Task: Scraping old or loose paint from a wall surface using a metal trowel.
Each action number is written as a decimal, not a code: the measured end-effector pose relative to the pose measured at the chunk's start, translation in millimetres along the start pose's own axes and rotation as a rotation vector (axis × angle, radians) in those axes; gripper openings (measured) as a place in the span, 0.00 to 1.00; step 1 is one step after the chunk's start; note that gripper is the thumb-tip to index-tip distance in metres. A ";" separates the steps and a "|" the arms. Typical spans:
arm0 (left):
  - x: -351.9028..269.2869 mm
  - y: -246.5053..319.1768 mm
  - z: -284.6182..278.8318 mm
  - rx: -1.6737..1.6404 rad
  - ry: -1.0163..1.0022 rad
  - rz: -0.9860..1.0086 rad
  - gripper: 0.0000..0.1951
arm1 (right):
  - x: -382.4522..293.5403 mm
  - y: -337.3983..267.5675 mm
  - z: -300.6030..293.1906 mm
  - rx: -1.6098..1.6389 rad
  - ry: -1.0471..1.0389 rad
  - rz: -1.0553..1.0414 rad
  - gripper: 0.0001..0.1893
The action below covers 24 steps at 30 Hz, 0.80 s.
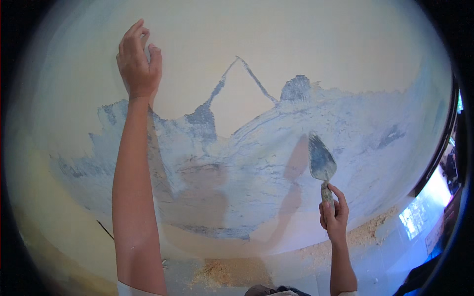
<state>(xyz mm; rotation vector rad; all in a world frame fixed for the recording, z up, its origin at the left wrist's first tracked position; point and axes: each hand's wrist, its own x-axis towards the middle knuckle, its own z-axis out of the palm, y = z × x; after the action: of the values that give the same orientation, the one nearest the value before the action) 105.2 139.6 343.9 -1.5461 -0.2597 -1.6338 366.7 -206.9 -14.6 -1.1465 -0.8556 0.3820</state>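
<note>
My right hand (335, 218) grips the handle of a pointing trowel (322, 157), its blade upright with the tip up. The blade is smeared grey. Before it is a wall (192, 44) of cream finish, with a wide, ragged grey-blue patch (255, 177) where the surface looks scraped or coated. Two thin grey lines rise from this patch and meet in a peak. My left hand (139, 61) is raised over the cream part at the upper left, holding nothing, its thumb apart from its loosely bent fingers. Whether it touches the wall, I cannot tell.
Tan crumbs (222, 272) lie on the floor along the wall's foot, with more crumbs (370, 227) at the right. A dark edge (439, 151) bounds the wall on the right. Beyond it, bright light (411, 218) falls on the floor. A thin dark line (105, 229) shows beside my left forearm.
</note>
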 end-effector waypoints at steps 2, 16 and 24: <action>-1.8 1.2 0.8 -0.036 -0.002 -0.024 0.19 | 8.6 -5.7 3.9 -0.008 -0.017 -0.021 0.23; -11.7 9.4 -5.8 0.026 0.023 -0.026 0.27 | 61.8 -36.8 25.7 -0.062 -0.003 -0.200 0.21; -14.9 5.3 -1.7 -0.174 0.024 -0.084 0.28 | 86.1 -71.5 41.4 -0.134 -0.022 -0.289 0.22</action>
<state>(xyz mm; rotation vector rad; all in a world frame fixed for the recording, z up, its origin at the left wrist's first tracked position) 105.7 141.5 328.1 -1.6634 -0.1750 -1.7785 379.4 -151.6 90.4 -1.1226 -1.0623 0.1010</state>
